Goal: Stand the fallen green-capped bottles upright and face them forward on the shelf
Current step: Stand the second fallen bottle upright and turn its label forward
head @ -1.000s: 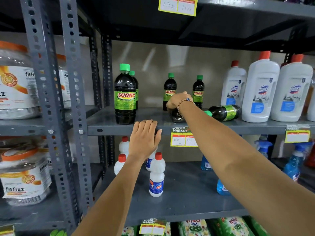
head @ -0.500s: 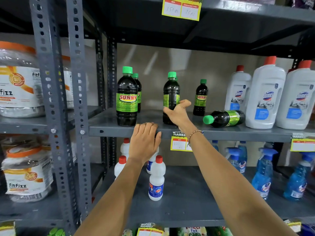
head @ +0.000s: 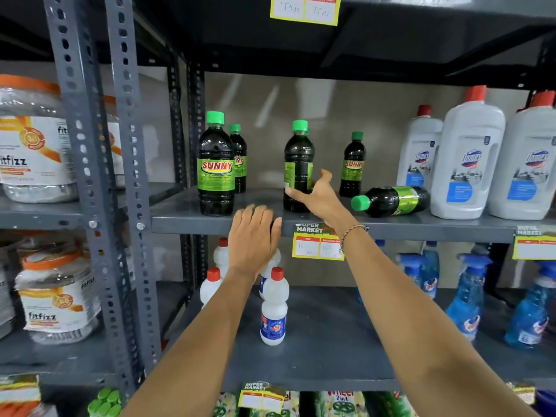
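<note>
Dark green-capped "SUNNY" bottles stand on the grey middle shelf (head: 186, 218). One upright bottle (head: 298, 158) is at the centre front, its label turned sideways. My right hand (head: 319, 198) wraps its lower part, fingers across the front and thumb raised behind. One bottle (head: 391, 201) lies on its side to the right, cap pointing left and forward. Three others stand upright: front left (head: 216, 167), behind it (head: 239, 158), and back right (head: 353, 165). My left hand (head: 255, 236) rests flat on the shelf's front edge, holding nothing.
Large white red-capped Domex bottles (head: 469, 164) stand right of the fallen bottle. Fitfizz jars (head: 33, 145) fill the left bay beyond a perforated post (head: 87, 145). Below are small white bottles (head: 273, 308) and blue spray bottles (head: 466, 299). A yellow price tag (head: 317, 243) hangs on the shelf edge.
My right hand raised a fallen bottle from lying to upright at the centre front and has slid down to its base. The left hand stayed on the shelf edge.
</note>
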